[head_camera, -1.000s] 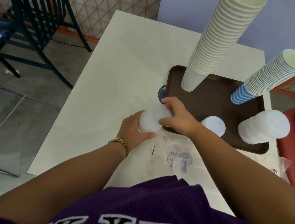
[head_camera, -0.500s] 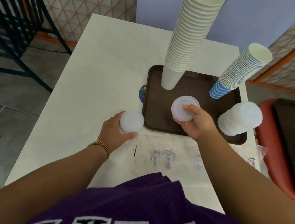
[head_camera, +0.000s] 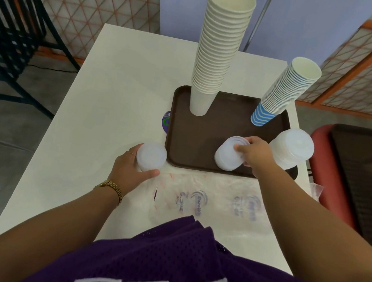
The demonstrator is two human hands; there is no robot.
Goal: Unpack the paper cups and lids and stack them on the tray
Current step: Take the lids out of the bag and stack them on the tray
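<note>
A white table [head_camera: 119,98] stands before lattice-panelled walls, with a brown tray [head_camera: 225,122] on its right half holding a tall stack of cream cups [head_camera: 219,50], a stack of blue-striped cups [head_camera: 287,90] and a big pile of lids [head_camera: 292,151]. The right hand [head_camera: 254,154] grips a short stack of lids [head_camera: 229,155] on the tray's near edge, just left of the big pile. The left hand [head_camera: 129,171] curls round another small lid stack [head_camera: 150,159] on the table, just off the tray's near-left corner. Empty plastic wrap [head_camera: 207,201] lies nearest the person. The left stack's way lies rightward onto the tray; its axis stands roughly upright.
</note>
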